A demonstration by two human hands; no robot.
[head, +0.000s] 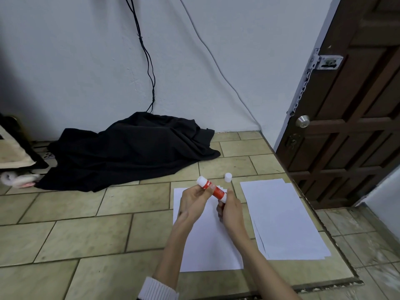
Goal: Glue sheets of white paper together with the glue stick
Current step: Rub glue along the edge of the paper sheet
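A red and white glue stick is held slanted above a single white sheet on the tiled floor. My left hand grips its upper part near the white glue tip. My right hand holds its lower white end. The glue stick's white cap stands by itself on the tiles just beyond the sheet. A stack of white paper lies to the right of the single sheet.
A black cloth is heaped against the wall at the back, with cables hanging above it. A dark wooden door stands at the right. The tiled platform's edge drops off to the right of the stack.
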